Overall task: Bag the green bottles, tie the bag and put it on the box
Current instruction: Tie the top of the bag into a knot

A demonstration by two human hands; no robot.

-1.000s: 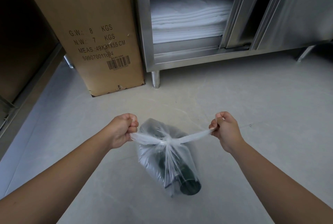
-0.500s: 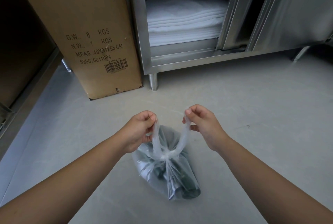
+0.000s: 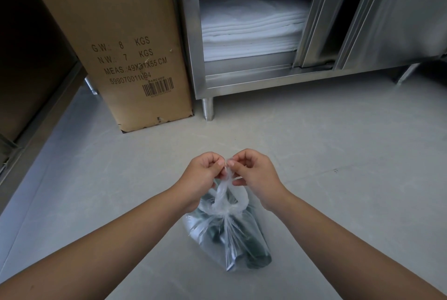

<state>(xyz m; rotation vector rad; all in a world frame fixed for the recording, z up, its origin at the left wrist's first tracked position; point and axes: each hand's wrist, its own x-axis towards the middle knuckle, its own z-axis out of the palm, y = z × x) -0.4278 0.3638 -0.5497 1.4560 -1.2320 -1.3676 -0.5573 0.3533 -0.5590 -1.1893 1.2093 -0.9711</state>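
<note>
Plainly, the bag [image 3: 227,234] rests on the floor [image 3: 338,179] just before the person, with the green bottles [image 3: 256,251] inside. It is likely heavy and breakable, in thin, slippery film. Above it, the left hand [image 3: 203,174] and right hand [image 3: 254,174] each pinch a tail, fingertips meeting. Lift it by the knot, base supported, toward the box [image 3: 116,46] beyond.

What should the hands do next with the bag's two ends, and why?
Probably cross the ends into a second knot: the left hand and right hand pinch them together above the bag, and one knot already cinches its neck.
</note>
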